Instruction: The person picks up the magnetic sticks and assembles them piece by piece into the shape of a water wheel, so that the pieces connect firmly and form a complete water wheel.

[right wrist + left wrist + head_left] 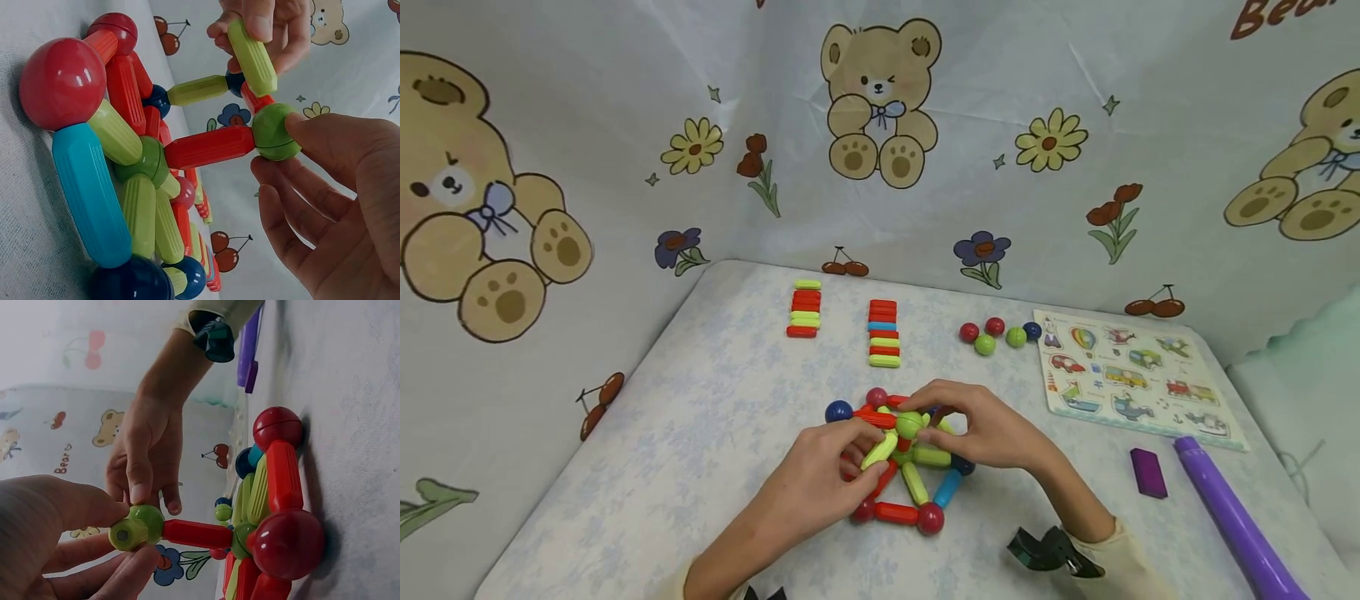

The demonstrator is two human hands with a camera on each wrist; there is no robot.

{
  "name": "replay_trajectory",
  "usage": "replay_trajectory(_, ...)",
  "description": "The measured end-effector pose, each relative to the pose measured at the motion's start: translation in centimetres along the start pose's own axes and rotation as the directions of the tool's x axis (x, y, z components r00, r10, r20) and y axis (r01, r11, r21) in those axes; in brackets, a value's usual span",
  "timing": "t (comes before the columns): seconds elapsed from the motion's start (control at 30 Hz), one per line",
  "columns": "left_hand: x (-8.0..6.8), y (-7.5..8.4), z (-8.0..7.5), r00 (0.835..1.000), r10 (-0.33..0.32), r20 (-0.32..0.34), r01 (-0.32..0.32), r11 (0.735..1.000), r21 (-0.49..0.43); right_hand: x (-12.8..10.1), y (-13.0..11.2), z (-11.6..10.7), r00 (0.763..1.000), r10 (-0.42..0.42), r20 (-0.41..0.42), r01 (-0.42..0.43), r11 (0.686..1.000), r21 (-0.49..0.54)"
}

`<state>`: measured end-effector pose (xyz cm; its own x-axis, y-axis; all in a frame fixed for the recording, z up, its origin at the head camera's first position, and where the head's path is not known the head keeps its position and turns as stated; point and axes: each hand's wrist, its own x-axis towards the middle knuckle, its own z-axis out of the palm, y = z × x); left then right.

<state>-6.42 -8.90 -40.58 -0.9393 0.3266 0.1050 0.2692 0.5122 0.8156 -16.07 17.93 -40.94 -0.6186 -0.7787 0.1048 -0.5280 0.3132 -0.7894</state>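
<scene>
My left hand (820, 479) pinches a yellow-green magnetic rod (253, 56) between thumb and fingers, its end right by a green ball (275, 132). The thumb and fingers of my right hand (988, 425) hold that green ball from the other side. Under the ball a red rod (209, 147) rises from the central green ball (147, 161) of a rod-and-ball structure. Another red rod (874, 419) runs from the held ball to a raised navy ball (838, 411). Around the base are red balls (931, 518), a blue rod (948, 488) and yellow-green rods (914, 483).
Behind the structure lie two columns of loose rods (805, 319) (883, 342) and several loose balls (985, 344). A picture board (1138, 375) is at the back right. Nearer on the right are a purple block (1148, 473) and a long purple tube (1236, 517).
</scene>
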Motion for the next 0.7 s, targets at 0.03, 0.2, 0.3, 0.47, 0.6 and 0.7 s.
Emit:
replay_trajectory(0.03,0.1,0.0,0.2,1.0,-0.003,-0.005,0.003,1.0,0.001,0.0,0.0,0.0,1.0,0.0,0.001,0.0,1.0,0.004)
replay_trajectory(0.2,0.4,0.0,0.9,1.0,0.013,-0.028,-0.013,1.0,0.004,0.0,0.0,0.0,1.0,0.005,-0.003,-0.005,1.0,0.011)
replay_trajectory(0.3,0.4,0.1,1.0,0.999,0.028,-0.038,-0.028,1.0,0.006,0.0,0.0,-0.1,1.0,-0.001,-0.007,0.001,1.0,0.009)
replay_trajectory(0.47,0.4,0.4,0.6,0.998,0.039,-0.044,-0.037,0.998,0.055,0.0,0.1,-0.1,1.0,-0.009,-0.008,0.009,1.0,0.014)
replay_trajectory(0.6,0.6,0.7,-1.0,0.993,0.072,-0.089,-0.06,0.989,0.132,0.0,0.2,-0.1,1.0,-0.01,-0.004,0.01,1.0,0.022)
replay_trajectory(0.7,1.6,0.3,-3.3,0.981,0.11,-0.161,-0.076,0.976,0.206,0.1,0.2,0.0,1.0,-0.001,0.004,0.001,1.0,0.021)
